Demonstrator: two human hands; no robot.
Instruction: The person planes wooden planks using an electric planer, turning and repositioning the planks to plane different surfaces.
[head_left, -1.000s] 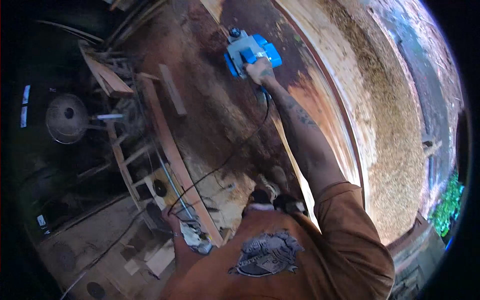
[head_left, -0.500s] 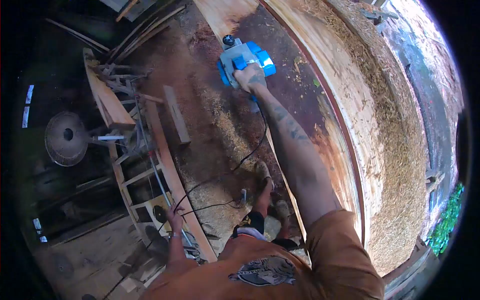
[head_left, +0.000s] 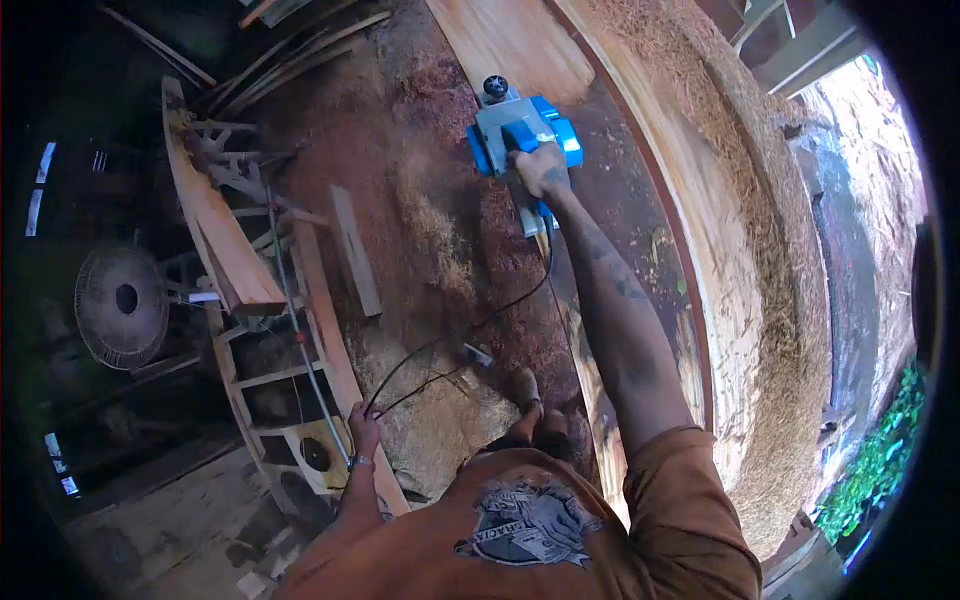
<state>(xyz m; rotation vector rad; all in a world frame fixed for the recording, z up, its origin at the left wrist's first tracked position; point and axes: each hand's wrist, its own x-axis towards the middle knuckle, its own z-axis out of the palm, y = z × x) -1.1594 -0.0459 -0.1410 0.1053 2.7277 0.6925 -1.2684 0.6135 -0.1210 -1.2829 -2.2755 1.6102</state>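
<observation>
Blue electric planer (head_left: 500,125), right hand (head_left: 543,168) closed round handle (head_left: 517,134); now nearer the slab's (head_left: 635,180) pale wood (head_left: 515,45), pass apparently advancing. Power cord (head_left: 518,299), pinched in left hand (head_left: 364,432).

1. Single view: head cam, worn by the person, looking forward and steeply down.
2. Very wide lens, fisheye-type; dark rounded corners, straight edges bow near the rim.
3. Closest: brown-orange shirt (head_left: 530,525) along bottom edge, seen from above, cut off by frame.
4. Right forearm (head_left: 625,315) runs up and away from lens; right hand (head_left: 541,168) and blue power tool (head_left: 505,125) upper centre, farther off.
5. Left hand (head_left: 365,432) lower left.
6. Ground (head_left: 425,240) mid-frame, viewed from above.
7. Left side reaches dim area with fan (head_left: 122,308); right side reaches bright outdoors, greenery (head_left: 880,455).
</observation>
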